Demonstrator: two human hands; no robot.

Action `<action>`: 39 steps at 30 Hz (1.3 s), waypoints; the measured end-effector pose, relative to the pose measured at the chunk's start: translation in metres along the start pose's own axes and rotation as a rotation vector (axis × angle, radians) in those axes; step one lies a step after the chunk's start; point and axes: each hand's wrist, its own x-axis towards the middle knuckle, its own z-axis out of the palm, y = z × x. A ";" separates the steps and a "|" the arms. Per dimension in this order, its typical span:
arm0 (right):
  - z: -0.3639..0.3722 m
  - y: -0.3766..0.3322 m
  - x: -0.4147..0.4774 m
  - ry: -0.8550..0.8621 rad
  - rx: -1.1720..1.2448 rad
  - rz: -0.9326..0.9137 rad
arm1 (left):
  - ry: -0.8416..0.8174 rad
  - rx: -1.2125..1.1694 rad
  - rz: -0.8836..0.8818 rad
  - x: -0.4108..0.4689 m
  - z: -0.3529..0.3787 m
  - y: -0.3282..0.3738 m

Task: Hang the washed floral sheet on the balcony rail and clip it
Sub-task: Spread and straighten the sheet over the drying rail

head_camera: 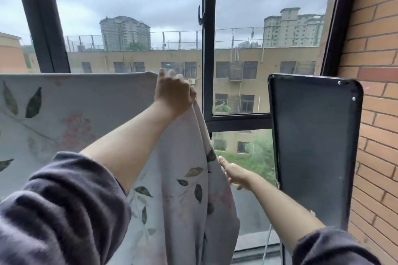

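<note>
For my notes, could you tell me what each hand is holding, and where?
Left hand grips the floral sheet at its top corner; right hand holds its hanging side edge lower down.

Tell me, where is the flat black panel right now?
In the head view the black panel stands upright at the right, beside the brick wall, just right of the right hand gripping the floral sheet's hanging edge.

The floral sheet (75, 114) covers the bar it hangs over, so the bar cannot be seen, and the sheet runs off the left side and the bottom of the picture. The fingertips (172, 72) of the left hand (174, 94) are blurry, and the fingers of the right hand (233, 173) go behind the sheet's edge. Both sleeves (60, 211) are cut off at the bottom.
</note>
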 end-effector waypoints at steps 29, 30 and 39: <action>-0.054 0.120 0.054 -0.541 1.131 -0.122 | 0.135 -0.002 -0.136 -0.002 0.008 0.024; -0.068 0.115 0.047 -0.529 1.108 -0.138 | 0.135 -0.001 -0.133 -0.001 0.008 0.025; -0.109 0.101 -0.008 -0.566 0.301 -0.065 | 0.105 -0.035 -0.128 -0.001 0.002 0.028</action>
